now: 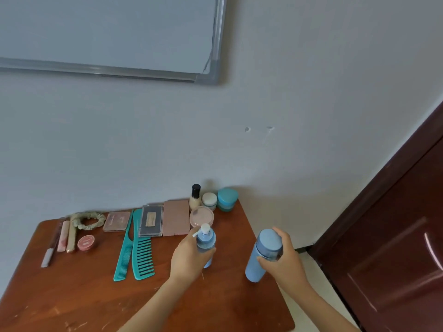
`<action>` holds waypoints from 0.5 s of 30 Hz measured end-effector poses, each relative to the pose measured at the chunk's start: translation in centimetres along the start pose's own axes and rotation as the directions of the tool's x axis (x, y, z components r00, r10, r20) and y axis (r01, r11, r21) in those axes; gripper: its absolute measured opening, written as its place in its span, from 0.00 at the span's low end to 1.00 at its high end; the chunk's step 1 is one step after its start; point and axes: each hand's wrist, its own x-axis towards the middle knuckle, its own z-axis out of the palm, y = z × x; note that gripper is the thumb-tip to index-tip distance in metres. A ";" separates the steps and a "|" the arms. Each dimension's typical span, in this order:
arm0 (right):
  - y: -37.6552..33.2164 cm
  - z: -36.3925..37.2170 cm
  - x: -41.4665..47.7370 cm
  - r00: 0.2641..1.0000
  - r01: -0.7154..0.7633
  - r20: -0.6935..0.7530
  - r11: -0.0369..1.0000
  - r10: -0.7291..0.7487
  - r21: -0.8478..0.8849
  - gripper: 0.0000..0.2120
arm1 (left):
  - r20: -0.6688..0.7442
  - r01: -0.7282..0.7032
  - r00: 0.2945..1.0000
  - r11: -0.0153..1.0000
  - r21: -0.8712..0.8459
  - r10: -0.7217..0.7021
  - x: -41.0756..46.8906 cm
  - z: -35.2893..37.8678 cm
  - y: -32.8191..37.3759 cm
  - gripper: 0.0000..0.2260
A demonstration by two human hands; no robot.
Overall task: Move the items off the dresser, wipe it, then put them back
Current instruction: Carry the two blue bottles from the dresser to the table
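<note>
The brown wooden dresser top (79, 293) fills the lower left. My left hand (189, 257) grips a blue pump bottle (206, 240) with a white nozzle, near the middle right of the top. My right hand (285, 259) grips a taller blue capped bottle (263, 255) at the dresser's right edge. Two teal combs (136, 250) lie side by side in the middle. Along the wall stand a teal jar (227, 198), a white jar (209, 200) and a foundation bottle (195, 197).
Flat palettes (175, 218), a round pink compact (201, 216), a scrunchie (88, 220), a small red tin (85, 242) and several slim sticks (63, 236) lie on the dresser. A dark brown door (393, 236) stands at the right; a whiteboard (107, 32) hangs above.
</note>
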 end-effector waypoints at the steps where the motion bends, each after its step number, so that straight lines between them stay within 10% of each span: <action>1: -0.1 -0.1 0.9 1.000 0.013 0.007 1.000 -0.013 -0.007 0.33 | -0.018 0.010 1.000 1.000 0.009 -0.010 0.4 0.0 0.1 0.21; 15: -0.6 1.8 11.5 0.973 0.155 0.170 0.988 -0.157 0.027 0.34 | -0.321 0.161 0.935 0.987 0.001 -0.152 3.9 -0.8 -0.5 0.11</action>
